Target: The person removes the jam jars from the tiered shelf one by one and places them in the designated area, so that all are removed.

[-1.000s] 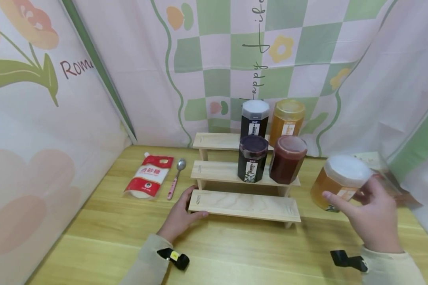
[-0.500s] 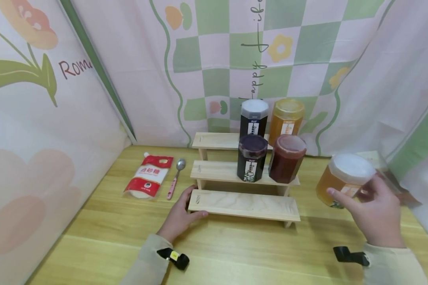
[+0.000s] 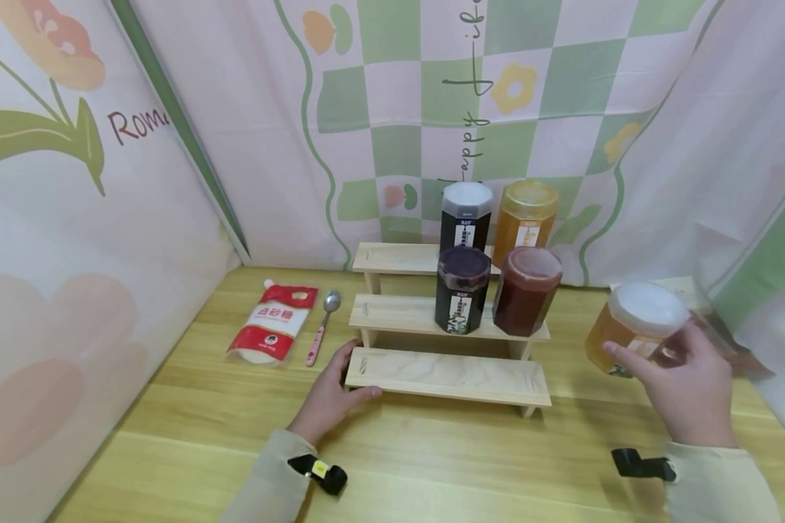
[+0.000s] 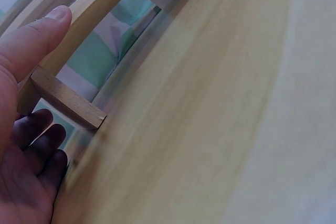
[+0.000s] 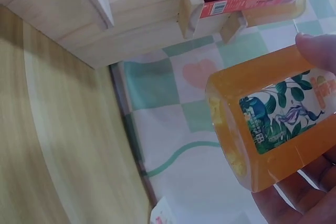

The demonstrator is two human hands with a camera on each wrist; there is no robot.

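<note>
My right hand holds an octagonal jar of orange contents with a white lid, thumb on the near side and fingers round the far side. The jar is tilted and raised over the table, right of a three-step wooden display rack. A printed label shows on the jar in the right wrist view. My left hand grips the rack's lowest step at its left end. In the left wrist view its thumb lies along the board's edge, and the fingertips curl beside the leg.
On the middle step stand a dark purple jar and a red jar. A black jar and a yellow-orange jar occupy the top step. Left of the rack lie a sugar bag and a spoon. Printed curtains enclose the table.
My right hand has shifted slightly right with the orange jar, further from the rack. The left hand keeps its grip on the step without moving.
</note>
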